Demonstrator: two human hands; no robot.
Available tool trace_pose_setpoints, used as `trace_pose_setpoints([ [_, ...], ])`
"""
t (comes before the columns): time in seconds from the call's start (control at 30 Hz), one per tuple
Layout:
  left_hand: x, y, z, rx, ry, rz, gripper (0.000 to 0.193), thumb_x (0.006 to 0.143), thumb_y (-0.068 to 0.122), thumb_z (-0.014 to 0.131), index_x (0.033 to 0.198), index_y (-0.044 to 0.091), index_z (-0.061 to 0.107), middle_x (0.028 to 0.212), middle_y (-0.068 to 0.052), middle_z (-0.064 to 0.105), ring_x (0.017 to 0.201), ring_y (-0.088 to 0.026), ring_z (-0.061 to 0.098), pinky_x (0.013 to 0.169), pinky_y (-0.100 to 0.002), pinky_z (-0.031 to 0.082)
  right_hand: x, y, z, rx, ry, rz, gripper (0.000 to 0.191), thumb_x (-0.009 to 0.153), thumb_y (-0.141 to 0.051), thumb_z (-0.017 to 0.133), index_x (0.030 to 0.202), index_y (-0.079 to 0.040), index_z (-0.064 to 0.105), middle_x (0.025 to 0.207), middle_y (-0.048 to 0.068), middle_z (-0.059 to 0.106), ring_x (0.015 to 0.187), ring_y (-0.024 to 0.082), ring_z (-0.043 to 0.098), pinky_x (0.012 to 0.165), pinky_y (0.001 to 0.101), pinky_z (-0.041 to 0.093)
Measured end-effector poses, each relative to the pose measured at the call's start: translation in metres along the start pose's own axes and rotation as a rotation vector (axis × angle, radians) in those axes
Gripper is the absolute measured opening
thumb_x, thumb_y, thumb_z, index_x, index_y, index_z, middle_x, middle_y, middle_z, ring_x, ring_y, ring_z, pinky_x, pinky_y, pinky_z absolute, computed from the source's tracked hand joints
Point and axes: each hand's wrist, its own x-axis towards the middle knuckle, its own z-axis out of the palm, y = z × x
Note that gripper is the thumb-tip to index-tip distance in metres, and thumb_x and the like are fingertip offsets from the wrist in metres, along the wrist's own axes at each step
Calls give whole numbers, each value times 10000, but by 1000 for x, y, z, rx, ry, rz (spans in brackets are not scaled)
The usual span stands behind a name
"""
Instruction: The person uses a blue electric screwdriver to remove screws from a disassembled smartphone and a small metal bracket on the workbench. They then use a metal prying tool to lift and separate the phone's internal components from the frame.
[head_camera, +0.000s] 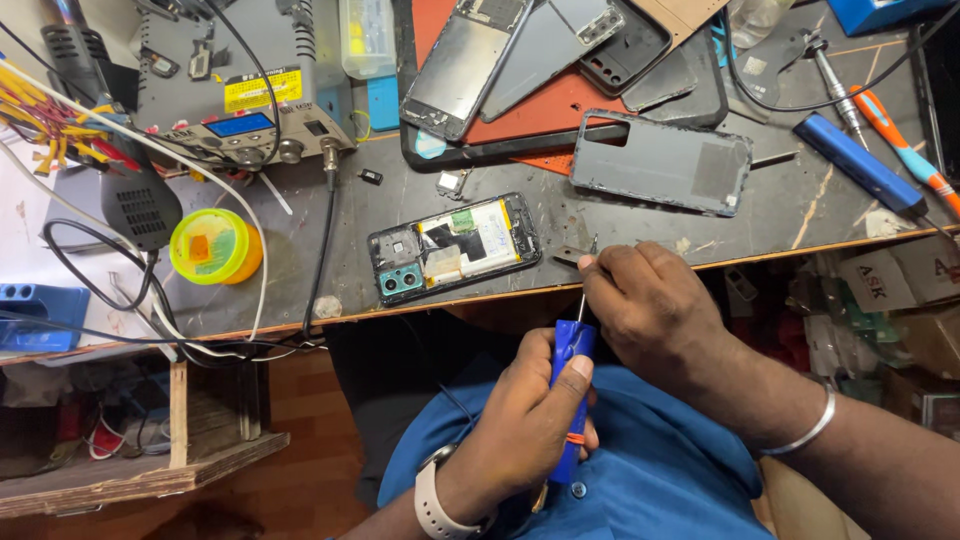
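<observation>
The left hand (520, 420) is wrapped around the blue handle of a precision screwdriver (572, 390) at the near table edge; the right hand (650, 305) pinches its thin shaft near the tip; the tool looks light, stiff and slim, best held by the handle; the opened phone (455, 248) lies just left, fragile.

blue screwdriver (571, 360), grey back cover (662, 160), yellow-green round tin (213, 246)
</observation>
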Motion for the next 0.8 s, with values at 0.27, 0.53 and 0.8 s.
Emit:
trace_pose_setpoints([
  [0.27, -8, -1, -5, -116, -18, -72, 406, 1040, 338, 494, 1286, 21, 437, 887, -95, 606, 575, -117, 635, 504, -267, 542, 1, -5, 2, 18, 5, -23, 209, 820, -28, 669, 1008, 54, 711, 818, 91, 580, 710, 251, 574, 660, 371, 502],
  [0.53, -9, -13, -11, -305, -126, -84, 453, 1053, 368, 503, 1321, 21, 392, 906, -100, 598, 599, -152, 645, 528, -288, 559, -1, -4, -3, 114, 116, -20, 263, 813, 10, 709, 1073, 46, 716, 918, 108, 654, 754, 262, 614, 697, 362, 526],
  [0.8, -2, -15, -21, -724, -280, -176, 355, 1101, 302, 510, 1319, 42, 403, 948, -154, 633, 678, -255, 696, 561, -351, 586, -14, 3, -5, 47, 234, -31, 273, 815, 16, 739, 1087, 31, 728, 973, 100, 684, 869, 248, 687, 761, 378, 544],
])
